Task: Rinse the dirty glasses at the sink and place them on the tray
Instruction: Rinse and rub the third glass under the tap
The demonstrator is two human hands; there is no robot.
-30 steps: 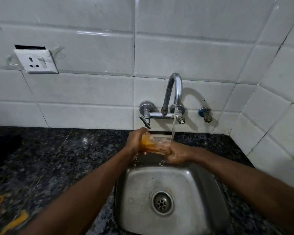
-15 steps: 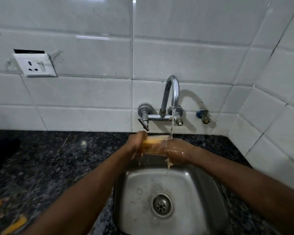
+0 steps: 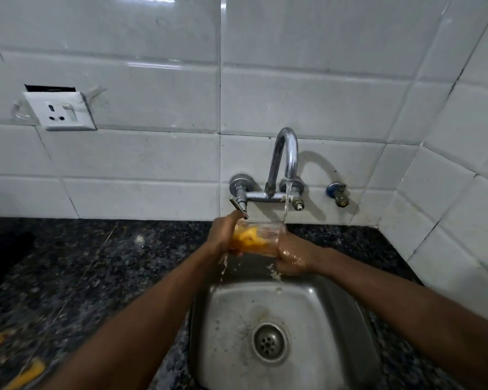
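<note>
A clear glass (image 3: 255, 237) smeared with orange residue lies sideways over the back of the steel sink (image 3: 231, 316). My left hand (image 3: 223, 235) grips its left end. My right hand (image 3: 292, 256), wet, covers the glass's right end; its fingers are hidden. Water streams from the chrome tap (image 3: 286, 153) onto the glass's right end and my right hand, and drips into the sink. No tray is in view.
Dark speckled granite counter (image 3: 90, 271) surrounds the sink. Orange scraps (image 3: 26, 372) lie at the counter's near left. A white wall socket (image 3: 59, 111) sits on the tiled wall at left. A small brass valve (image 3: 338, 194) is right of the tap.
The glass stays under the stream between both hands. The orange residue inside has shifted toward the left end, and more water drips into the sink.
</note>
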